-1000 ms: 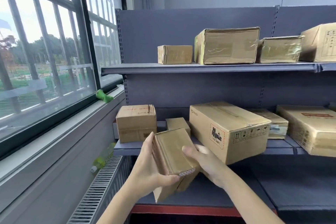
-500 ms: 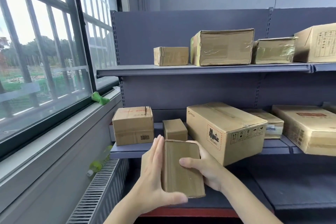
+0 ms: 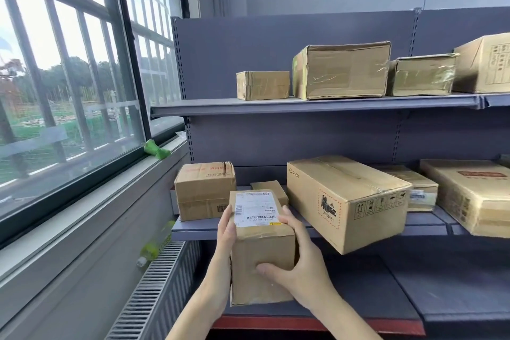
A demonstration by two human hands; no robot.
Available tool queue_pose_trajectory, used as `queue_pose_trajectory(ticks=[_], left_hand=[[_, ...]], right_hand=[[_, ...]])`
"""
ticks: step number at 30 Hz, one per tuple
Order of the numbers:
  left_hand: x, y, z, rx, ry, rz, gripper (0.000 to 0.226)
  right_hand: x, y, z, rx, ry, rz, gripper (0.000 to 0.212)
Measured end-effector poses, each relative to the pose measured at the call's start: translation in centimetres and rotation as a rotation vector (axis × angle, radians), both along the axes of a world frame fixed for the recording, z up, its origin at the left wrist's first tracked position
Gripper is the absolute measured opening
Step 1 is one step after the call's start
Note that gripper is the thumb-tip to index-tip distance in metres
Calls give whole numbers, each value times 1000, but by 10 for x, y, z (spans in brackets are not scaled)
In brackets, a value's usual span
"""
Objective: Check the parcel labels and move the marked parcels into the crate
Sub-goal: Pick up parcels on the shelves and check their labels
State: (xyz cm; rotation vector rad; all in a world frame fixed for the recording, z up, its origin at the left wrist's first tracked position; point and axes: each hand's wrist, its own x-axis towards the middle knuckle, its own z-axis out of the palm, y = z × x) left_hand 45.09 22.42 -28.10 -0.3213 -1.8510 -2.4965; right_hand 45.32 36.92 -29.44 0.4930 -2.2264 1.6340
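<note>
I hold a small brown cardboard parcel [image 3: 262,262] in front of the middle shelf, between both hands. A white shipping label [image 3: 255,208] with barcodes lies on its upper face, turned toward me. My left hand [image 3: 225,251] lies along the parcel's left side, fingers reaching up to the label's edge. My right hand [image 3: 298,265] wraps its right side, the thumb across the front face. No crate is in view.
The grey shelf unit [image 3: 303,105] carries several cardboard boxes on its upper and middle boards, including a large box marked UN 3481 [image 3: 345,201] overhanging the edge. A window and sill run along the left, a radiator [image 3: 154,290] below, a green object [image 3: 156,149] on the sill.
Both hands have turned the parcel so that its labelled face, hidden before, now points up toward me. The view has moved a little closer to the shelves.
</note>
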Motion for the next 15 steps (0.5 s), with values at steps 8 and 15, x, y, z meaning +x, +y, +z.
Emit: queue_pose_trajectory(ticks=[8, 15], left_hand=[[3, 8, -1, 22, 61, 7, 114], [0, 10, -2, -5, 148, -114, 91]], right_hand=[[1, 0, 4, -623, -353, 312, 62], [-1, 14, 4, -720, -489, 418, 62]])
